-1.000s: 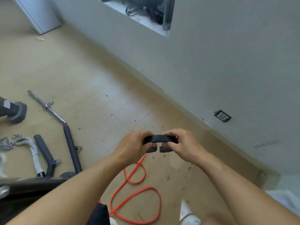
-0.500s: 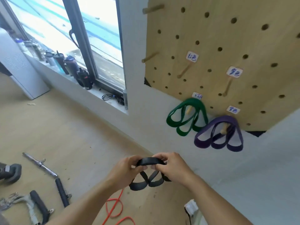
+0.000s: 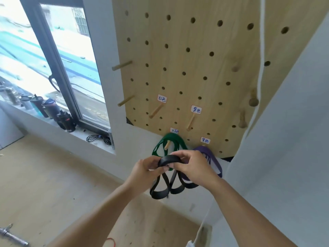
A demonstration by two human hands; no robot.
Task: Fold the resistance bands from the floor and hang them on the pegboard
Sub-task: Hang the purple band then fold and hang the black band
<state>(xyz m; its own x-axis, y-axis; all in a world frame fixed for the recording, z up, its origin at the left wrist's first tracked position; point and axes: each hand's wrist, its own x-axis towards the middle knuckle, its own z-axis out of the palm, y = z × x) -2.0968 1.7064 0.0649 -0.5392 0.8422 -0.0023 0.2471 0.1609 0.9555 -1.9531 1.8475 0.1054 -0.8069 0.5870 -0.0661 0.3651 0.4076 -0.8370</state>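
Both hands pinch folded black band (image 3: 166, 184) at top: left hand (image 3: 145, 171), right hand (image 3: 193, 168). Loops dangle below pegboard (image 3: 204, 68); green band (image 3: 173, 138), purple band (image 3: 212, 157) hang pegged.

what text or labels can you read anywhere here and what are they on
"红色": handwritten white label on the pegboard, above a bare peg.
"黑色": white label above another bare peg.
Label above the green band: too blurred, maybe "绿色".
"紫色", less clear: label above the purple band.
Red mark on the black bottle on the sill: too small to read.
The black band, gripped by the left hand and right hand, shows no text.
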